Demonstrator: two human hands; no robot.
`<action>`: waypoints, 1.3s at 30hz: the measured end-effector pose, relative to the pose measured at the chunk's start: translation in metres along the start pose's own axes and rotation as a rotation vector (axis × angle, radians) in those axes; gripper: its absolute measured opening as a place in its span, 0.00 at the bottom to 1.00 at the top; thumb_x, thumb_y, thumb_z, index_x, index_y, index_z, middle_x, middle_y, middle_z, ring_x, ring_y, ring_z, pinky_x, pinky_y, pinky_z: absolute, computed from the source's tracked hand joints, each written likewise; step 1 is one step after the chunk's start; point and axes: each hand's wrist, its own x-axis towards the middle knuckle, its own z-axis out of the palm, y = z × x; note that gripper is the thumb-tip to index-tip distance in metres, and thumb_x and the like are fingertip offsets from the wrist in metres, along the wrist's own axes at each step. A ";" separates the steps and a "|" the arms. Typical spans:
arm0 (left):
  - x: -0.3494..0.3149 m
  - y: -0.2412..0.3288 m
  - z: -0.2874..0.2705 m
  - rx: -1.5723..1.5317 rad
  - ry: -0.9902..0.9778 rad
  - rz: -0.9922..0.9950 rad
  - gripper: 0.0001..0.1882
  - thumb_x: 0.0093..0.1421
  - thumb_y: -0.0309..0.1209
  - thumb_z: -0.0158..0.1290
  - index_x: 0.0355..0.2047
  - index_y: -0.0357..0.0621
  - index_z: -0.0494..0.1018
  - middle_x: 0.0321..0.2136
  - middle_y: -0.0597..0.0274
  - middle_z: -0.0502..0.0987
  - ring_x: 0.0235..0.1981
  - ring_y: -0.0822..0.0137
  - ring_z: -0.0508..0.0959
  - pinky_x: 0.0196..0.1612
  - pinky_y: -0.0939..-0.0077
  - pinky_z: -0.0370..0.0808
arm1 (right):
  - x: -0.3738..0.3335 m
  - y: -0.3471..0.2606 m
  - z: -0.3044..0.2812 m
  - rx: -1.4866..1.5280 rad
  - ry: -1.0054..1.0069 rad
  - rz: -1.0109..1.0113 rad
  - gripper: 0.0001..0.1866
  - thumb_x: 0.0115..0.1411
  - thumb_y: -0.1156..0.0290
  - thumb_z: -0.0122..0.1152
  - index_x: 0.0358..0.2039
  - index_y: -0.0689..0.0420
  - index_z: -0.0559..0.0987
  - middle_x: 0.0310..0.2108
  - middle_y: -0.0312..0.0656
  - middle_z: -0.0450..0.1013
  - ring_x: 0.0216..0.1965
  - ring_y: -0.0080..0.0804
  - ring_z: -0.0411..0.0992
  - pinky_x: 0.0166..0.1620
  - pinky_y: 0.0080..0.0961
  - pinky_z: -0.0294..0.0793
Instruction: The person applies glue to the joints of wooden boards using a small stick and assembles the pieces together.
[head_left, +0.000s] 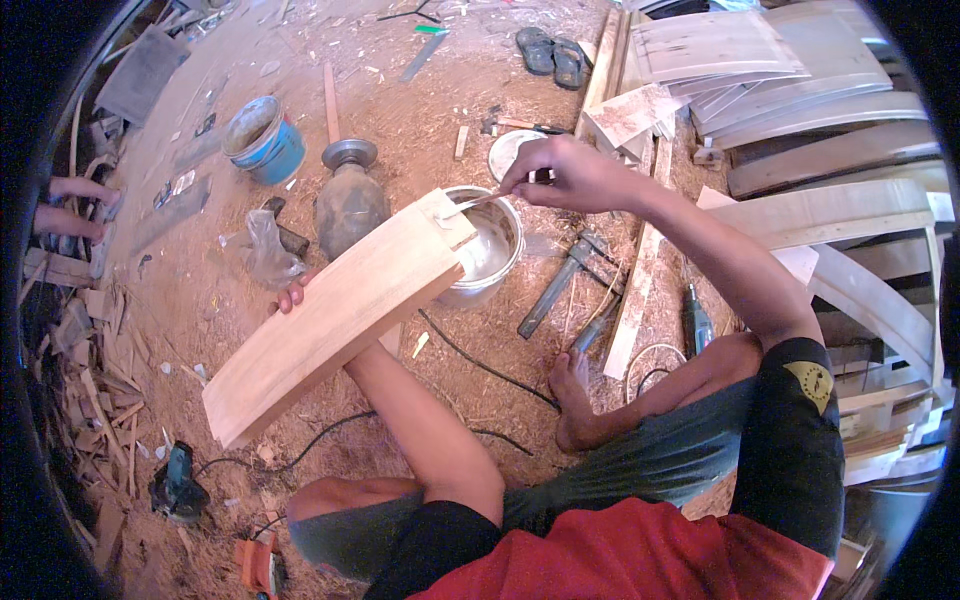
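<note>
My left hand [290, 294] is closed around a thick, slightly curved block of pale wood [335, 325], held tilted with its far end up to the right. Most of this hand is hidden beneath the wood; the fingertips show at its left edge. In my right hand [570, 175] is a thin stick [482, 201], gripped between the fingers. Its white-coated tip rests on the notched far end of the block, where a white smear shows. Directly below that end stands a round white bucket [516, 250] with white paste inside, partly covered by the wood.
Around me lie a blue bucket [272, 150], a dark metal vessel [350, 205], a bar clamp [565, 280] and a teal power tool [178, 485]. Curved wooden panels [830, 215] are stacked at right, scrap wood [100, 370] at left. Another person's bare limbs [75, 208] show far left.
</note>
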 end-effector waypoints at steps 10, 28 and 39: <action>0.001 -0.002 0.011 -0.038 0.014 0.046 0.14 0.69 0.37 0.39 0.38 0.47 0.74 0.32 0.68 0.77 0.38 0.67 0.75 0.56 0.60 0.65 | 0.010 -0.015 0.027 -0.226 0.218 -0.037 0.09 0.56 0.74 0.63 0.38 0.55 0.84 0.33 0.45 0.75 0.34 0.44 0.76 0.36 0.38 0.75; 0.002 0.088 -0.050 -0.001 0.176 0.011 0.13 0.68 0.43 0.43 0.33 0.54 0.74 0.32 0.67 0.77 0.45 0.60 0.73 0.57 0.52 0.63 | 0.015 -0.061 0.037 -0.381 0.041 -0.026 0.11 0.55 0.69 0.63 0.40 0.52 0.83 0.34 0.40 0.73 0.30 0.43 0.76 0.31 0.40 0.75; -0.006 0.067 0.010 0.299 0.045 0.188 0.16 0.67 0.45 0.43 0.37 0.48 0.72 0.36 0.61 0.75 0.45 0.59 0.75 0.56 0.48 0.67 | 0.009 -0.013 -0.024 -0.161 0.068 0.060 0.08 0.59 0.68 0.59 0.36 0.51 0.84 0.34 0.43 0.78 0.37 0.41 0.78 0.39 0.37 0.77</action>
